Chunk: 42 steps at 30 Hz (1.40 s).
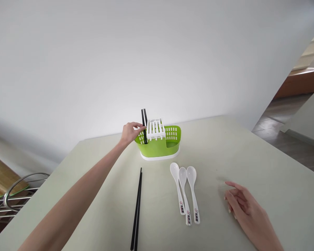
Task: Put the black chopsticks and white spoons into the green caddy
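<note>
Pinching one chopstick pair [143, 120] in the caddy's [157, 150] left end with the left hand [132, 132]; not released yet. Right hand [247, 212] empty, loosely curled, off to the right. Looks like one pair nearly in; second pair [139, 205] and three spoons [182, 176] lie outside, on the table [211, 150].

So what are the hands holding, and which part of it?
The left hand pinches a pair of black chopsticks about midway along the part showing, near the rim of the green cutlery caddy. The right hand holds nothing.
</note>
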Tool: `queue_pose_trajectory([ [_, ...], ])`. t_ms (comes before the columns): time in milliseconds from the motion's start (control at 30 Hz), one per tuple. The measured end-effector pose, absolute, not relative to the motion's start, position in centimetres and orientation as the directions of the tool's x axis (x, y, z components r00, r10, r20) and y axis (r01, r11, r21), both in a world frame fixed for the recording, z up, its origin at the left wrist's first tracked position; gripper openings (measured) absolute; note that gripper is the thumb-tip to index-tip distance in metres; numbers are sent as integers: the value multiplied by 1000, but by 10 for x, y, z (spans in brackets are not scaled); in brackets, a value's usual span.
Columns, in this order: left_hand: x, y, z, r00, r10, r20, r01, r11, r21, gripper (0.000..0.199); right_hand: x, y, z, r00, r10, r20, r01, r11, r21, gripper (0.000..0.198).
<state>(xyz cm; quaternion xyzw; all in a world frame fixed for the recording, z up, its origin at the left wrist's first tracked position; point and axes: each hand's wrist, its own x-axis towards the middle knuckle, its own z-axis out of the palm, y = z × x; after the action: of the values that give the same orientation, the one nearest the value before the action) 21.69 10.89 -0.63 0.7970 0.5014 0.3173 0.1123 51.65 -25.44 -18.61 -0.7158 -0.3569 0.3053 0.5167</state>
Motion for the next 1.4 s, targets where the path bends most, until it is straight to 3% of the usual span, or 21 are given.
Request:
queue_pose_trajectory([
  [367, 222, 109, -15, 220, 876, 429, 672, -455, 584, 29, 514, -255, -181, 549, 835, -29, 275, -213, -938, 56],
  [733, 222, 112, -18, 171, 931, 323, 633, -355, 688, 26, 515, -253, -182, 556, 829, -54, 272, -243, -931, 58],
  [1067, 217, 100, -23, 165, 920, 355, 618, -377, 690, 30, 515, -253, -183, 550, 834, -36, 304, -240, -922, 56],
  [1300, 187, 72, -30, -76, 881, 466, 553, -352, 755, 39, 514, -253, -179, 547, 837, 19, 344, -204, -917, 56],
  [1400, 164, 48, -43, -108, 892, 439, 597, -294, 746, 37, 515, -254, -180, 538, 842, 34, 362, -195, -911, 54],
])
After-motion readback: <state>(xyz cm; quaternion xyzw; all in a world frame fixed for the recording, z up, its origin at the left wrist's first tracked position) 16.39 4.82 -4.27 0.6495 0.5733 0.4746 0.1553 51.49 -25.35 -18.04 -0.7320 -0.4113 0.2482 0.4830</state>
